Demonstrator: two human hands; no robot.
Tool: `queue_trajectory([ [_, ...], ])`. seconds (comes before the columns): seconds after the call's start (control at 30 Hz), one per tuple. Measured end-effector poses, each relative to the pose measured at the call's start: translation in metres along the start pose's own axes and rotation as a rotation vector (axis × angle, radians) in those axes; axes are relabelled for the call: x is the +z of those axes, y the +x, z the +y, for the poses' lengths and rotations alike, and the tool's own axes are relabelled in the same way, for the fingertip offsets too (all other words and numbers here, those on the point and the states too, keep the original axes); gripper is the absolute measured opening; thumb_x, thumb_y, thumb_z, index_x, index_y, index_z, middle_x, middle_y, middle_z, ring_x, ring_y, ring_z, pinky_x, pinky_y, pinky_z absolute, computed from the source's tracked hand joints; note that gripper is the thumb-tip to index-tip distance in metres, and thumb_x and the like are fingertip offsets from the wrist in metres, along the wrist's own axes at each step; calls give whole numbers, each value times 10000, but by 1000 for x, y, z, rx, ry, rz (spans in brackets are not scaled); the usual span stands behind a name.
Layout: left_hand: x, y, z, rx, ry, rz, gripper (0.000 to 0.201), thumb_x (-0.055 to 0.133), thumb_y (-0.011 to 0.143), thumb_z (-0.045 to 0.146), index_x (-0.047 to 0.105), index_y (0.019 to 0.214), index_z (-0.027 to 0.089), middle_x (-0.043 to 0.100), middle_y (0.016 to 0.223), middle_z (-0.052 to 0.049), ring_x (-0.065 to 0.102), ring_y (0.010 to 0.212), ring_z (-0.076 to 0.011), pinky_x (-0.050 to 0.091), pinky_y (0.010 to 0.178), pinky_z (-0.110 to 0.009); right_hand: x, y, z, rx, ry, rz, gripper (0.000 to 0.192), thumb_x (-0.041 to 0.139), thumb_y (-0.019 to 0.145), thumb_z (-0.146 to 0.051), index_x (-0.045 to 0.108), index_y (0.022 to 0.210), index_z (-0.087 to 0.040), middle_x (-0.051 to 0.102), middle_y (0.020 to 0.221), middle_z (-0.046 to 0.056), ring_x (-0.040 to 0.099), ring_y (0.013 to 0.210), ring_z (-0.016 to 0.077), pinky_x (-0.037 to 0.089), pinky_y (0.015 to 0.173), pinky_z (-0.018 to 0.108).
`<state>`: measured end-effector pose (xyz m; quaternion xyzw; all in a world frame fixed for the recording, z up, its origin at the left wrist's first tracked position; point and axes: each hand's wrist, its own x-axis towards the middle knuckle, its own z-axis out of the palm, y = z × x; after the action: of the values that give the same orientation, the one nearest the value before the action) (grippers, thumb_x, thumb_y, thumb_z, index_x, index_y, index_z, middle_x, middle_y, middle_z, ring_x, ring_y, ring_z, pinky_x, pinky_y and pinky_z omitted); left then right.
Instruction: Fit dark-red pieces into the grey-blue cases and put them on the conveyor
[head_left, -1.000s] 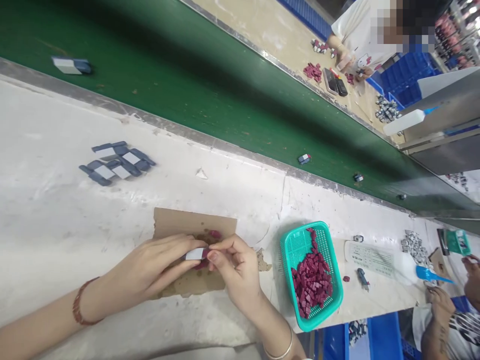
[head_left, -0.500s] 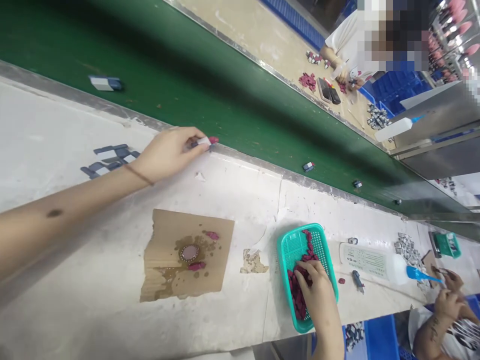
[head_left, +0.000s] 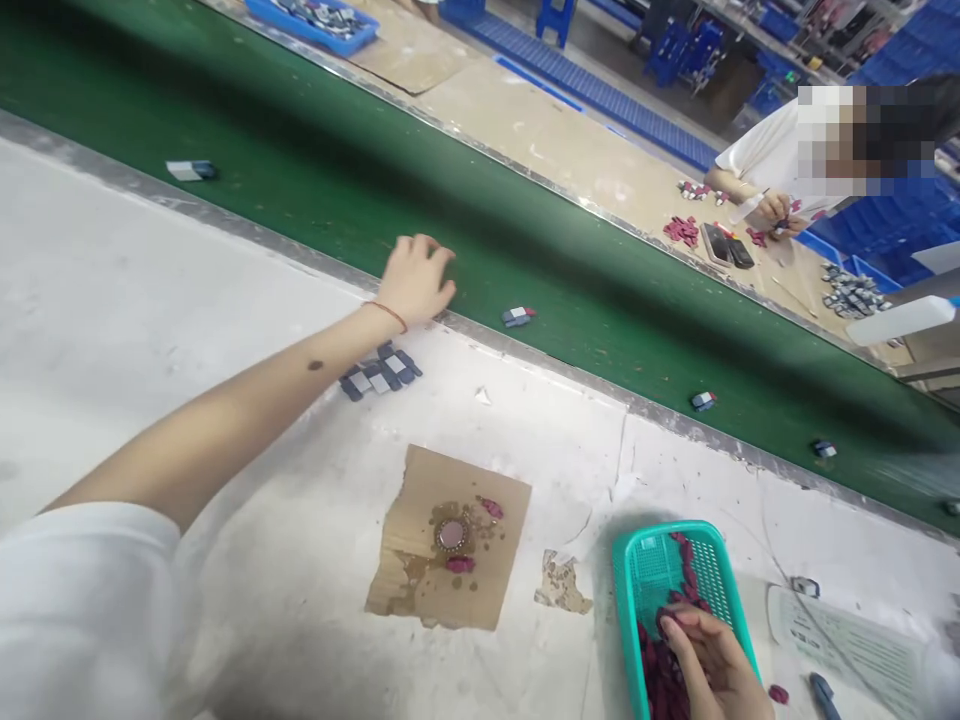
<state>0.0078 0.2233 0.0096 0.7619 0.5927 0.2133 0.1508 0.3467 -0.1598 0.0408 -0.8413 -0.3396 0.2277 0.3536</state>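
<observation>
A small blue-and-white part point(head_left: 518, 316) lies on the green belt point(head_left: 570, 270), just right of the left hand point(head_left: 417, 280), which is held loosely open and empty over the belt's edge. The right hand point(head_left: 712, 665) is curled among dark red pieces point(head_left: 664, 680) in the teal basket point(head_left: 637, 570).

head view | worn, looks forward and down | near white bench point(head_left: 112, 300) | green conveyor point(head_left: 315, 170) beyond
</observation>
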Motion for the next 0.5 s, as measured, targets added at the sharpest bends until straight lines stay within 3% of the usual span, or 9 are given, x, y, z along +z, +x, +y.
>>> queue_trajectory([
  [0.1, -21, -6, -15, -53, -20, -90, 474, 499, 914, 277, 522, 1303, 8, 467, 1368, -185, 321, 1319, -404, 216, 1124, -513, 18, -10, -27, 20, 264, 119, 260, 814, 608, -379, 645, 715, -212, 749, 778, 58, 721, 714, 228, 594, 672, 314],
  [0.2, -33, -13, -15, -47, -96, -131, 437, 441, 946, 262, 540, 1269, -15, 508, 1347, -162, 378, 1300, -370, 223, 1139, -501, 39, -14, -49, 77, 409, 133, 236, 813, 612, -307, 714, 797, -201, 751, 734, 56, 711, 665, 214, 587, 632, 316],
  [0.3, -37, -22, -2, -207, -355, -119, 408, 370, 973, 228, 532, 1257, -17, 589, 1240, -131, 485, 1233, -341, 293, 1103, -519, 58, -14, -63, 79, 516, 60, 175, 818, 606, -287, 740, 735, -199, 754, 748, 61, 709, 682, 210, 586, 639, 319],
  [0.4, -35, -42, 15, -357, -612, -148, 360, 354, 973, 193, 533, 1214, -7, 657, 1090, -138, 661, 979, -237, 488, 945, -447, 74, -15, -73, 35, 573, -23, 120, 817, 622, -250, 753, 713, -205, 744, 781, 50, 703, 695, 195, 587, 649, 311],
  [0.5, -31, -73, 28, -381, -836, -298, 210, 510, 910, 208, 606, 1042, 77, 704, 980, -112, 698, 835, -184, 568, 825, -355, 91, -15, -81, -23, 587, -136, 108, 806, 647, -202, 767, 747, -217, 725, 804, 38, 697, 698, 179, 580, 625, 282],
])
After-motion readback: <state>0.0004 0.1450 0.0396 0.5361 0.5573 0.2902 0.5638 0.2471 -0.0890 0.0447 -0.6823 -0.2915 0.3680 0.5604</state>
